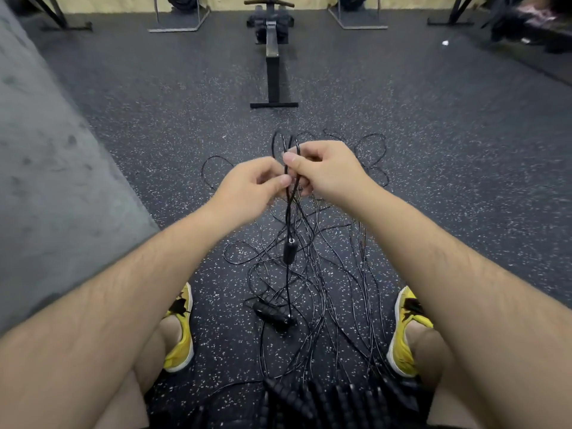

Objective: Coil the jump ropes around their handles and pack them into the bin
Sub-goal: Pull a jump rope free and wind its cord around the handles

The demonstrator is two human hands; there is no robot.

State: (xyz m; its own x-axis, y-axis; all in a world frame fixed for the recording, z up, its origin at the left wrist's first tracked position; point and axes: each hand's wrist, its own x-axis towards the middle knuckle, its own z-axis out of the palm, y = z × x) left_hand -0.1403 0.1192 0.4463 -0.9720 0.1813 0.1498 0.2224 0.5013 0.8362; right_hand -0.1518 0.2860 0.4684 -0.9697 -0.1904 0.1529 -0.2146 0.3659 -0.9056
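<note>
Left hand (250, 185) + right hand (326, 171): pinched folded jump rope (288, 212), held above floor tangle (334, 289), handle (290, 253) dangling above tangle too.

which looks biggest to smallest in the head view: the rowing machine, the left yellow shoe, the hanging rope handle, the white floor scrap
1. rowing machine, though far away
2. left yellow shoe, partly hidden
3. hanging rope handle
4. white scrap, far off, true size unsure
</note>
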